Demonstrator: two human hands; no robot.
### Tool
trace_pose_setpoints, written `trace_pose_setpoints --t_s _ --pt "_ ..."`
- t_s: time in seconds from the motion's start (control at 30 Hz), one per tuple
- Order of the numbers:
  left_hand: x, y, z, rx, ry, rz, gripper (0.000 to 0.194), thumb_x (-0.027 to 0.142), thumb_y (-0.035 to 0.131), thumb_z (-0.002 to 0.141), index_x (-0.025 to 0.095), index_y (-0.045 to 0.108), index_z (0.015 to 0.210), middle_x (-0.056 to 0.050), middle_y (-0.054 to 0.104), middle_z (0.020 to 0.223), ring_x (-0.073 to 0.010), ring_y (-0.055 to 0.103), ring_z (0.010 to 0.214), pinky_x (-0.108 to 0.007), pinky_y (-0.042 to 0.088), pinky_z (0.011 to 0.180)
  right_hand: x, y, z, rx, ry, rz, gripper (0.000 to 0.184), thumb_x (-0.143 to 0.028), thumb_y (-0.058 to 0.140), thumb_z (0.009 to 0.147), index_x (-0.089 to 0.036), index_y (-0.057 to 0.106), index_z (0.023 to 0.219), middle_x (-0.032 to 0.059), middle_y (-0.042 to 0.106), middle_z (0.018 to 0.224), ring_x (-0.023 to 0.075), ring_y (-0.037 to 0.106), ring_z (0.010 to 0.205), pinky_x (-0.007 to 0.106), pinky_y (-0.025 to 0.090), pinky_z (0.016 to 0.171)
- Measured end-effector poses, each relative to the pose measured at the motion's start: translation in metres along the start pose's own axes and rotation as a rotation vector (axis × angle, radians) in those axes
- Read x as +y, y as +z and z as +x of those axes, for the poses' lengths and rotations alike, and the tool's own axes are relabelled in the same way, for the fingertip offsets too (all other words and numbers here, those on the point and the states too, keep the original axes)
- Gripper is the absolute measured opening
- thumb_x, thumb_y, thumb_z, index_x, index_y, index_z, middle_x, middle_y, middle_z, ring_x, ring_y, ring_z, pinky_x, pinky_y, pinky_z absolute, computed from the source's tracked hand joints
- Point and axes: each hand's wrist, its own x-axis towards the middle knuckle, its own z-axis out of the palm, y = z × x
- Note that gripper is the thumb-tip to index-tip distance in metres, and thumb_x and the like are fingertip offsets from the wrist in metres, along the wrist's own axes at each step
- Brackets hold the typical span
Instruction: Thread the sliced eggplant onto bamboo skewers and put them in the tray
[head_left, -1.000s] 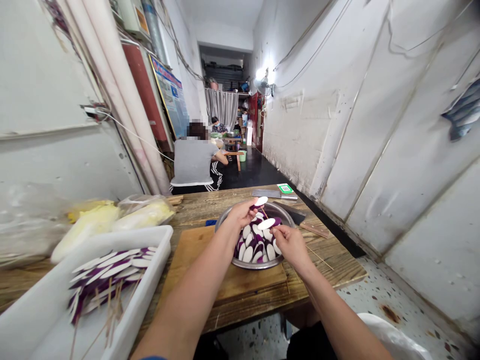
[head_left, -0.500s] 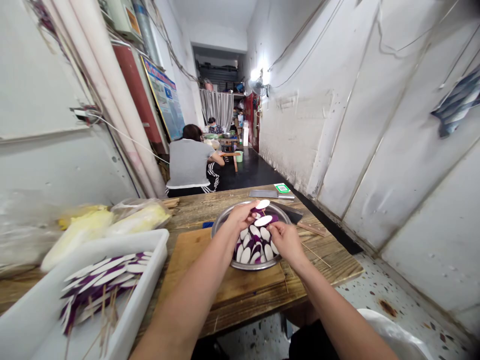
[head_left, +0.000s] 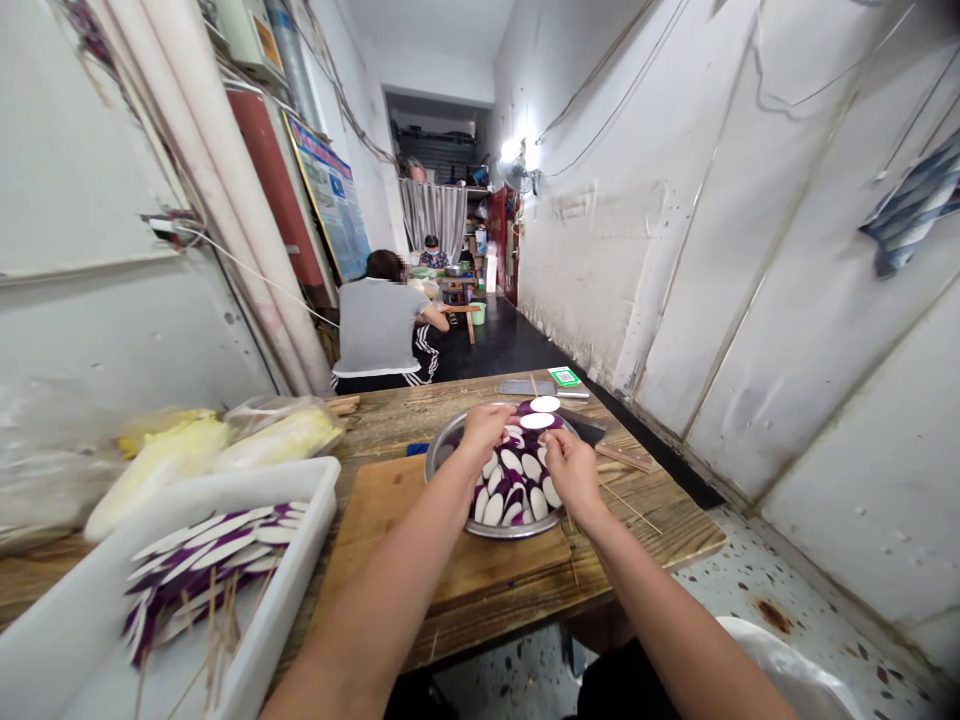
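Over a round metal bowl (head_left: pixel 436 462) full of purple-skinned, white-fleshed eggplant slices (head_left: pixel 512 490), both my hands are raised close together. Two more eggplant slices (head_left: pixel 538 421) sit one above the other on a thin wooden skewer (head_left: pixel 535 385), whose end sticks up past them. My left hand (head_left: pixel 486 428) pinches these slices by their left edges. Low on the skewer, just under the slices, the closed fingertips of my right hand (head_left: pixel 571 470) grip it; they partly hide it. The bowl rests on a wooden cutting board (head_left: pixel 382 520).
A white plastic tub (head_left: pixel 319 520) at left holds skewered eggplant slices (head_left: pixel 217 545). Behind it lie plastic bags (head_left: pixel 277 440). A cleaver (head_left: pixel 529 387), a green code card (head_left: pixel 564 376), another knife's handle (head_left: pixel 622 457) and loose skewers (head_left: pixel 630 507) surround the bowl. Two people sit farther back.
The two slices have moved slightly up and right and now sit closer together, with the skewer's end showing above them. My hands have shifted slightly right with them.
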Motion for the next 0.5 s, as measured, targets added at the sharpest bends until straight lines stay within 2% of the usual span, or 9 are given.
trace_pose_setpoints --t_s 0.07,0.13,0.23,0.37,0.5 --pt "-0.005 0.000 0.000 -0.001 0.148 0.366 0.014 0.022 0.058 0.074 0.014 0.068 0.078 -0.004 0.066 0.071 -0.0108 0.055 0.057 -0.020 0.040 0.053 0.003 0.001 0.000 0.062 0.038 0.104 0.030 -0.032 0.041 0.082 -0.015 0.064 0.076 0.0027 0.059 0.059 0.0137 0.050 0.053 0.023 0.037 0.054" --pt "-0.008 0.002 -0.001 -0.120 0.302 0.645 0.014 0.021 0.058 0.072 0.016 0.070 0.078 -0.004 0.068 0.081 -0.0149 0.060 0.074 -0.022 0.043 0.068 0.005 0.001 0.000 0.109 0.112 0.245 0.029 -0.035 0.042 0.080 -0.014 0.063 0.078 0.0002 0.055 0.053 0.0122 0.046 0.047 0.023 0.034 0.048" --pt "-0.013 0.013 -0.007 -0.299 0.470 0.845 0.021 0.021 0.055 0.074 0.019 0.070 0.089 -0.004 0.068 0.094 -0.0172 0.060 0.088 -0.024 0.041 0.079 0.006 0.001 0.001 0.144 0.226 0.433 0.028 -0.037 0.045 0.078 -0.013 0.061 0.080 -0.0040 0.046 0.046 0.0096 0.038 0.040 0.021 0.029 0.041" --pt "-0.021 0.031 -0.014 -0.493 0.496 0.991 0.028 0.023 0.060 0.068 0.020 0.066 0.095 -0.007 0.066 0.100 -0.0202 0.059 0.089 -0.025 0.041 0.078 0.008 0.000 0.002 0.150 0.241 0.477 0.027 -0.036 0.049 0.076 -0.012 0.061 0.078 -0.0054 0.042 0.045 0.0083 0.035 0.039 0.021 0.028 0.041" --pt "-0.034 0.038 -0.011 -0.582 0.395 1.010 0.039 0.019 0.070 0.055 0.018 0.063 0.093 -0.010 0.065 0.099 -0.0220 0.059 0.089 -0.024 0.042 0.076 0.010 0.000 0.001 0.137 0.210 0.420 0.029 -0.037 0.049 0.077 -0.012 0.062 0.080 -0.0036 0.046 0.046 0.0095 0.039 0.042 0.021 0.032 0.043"
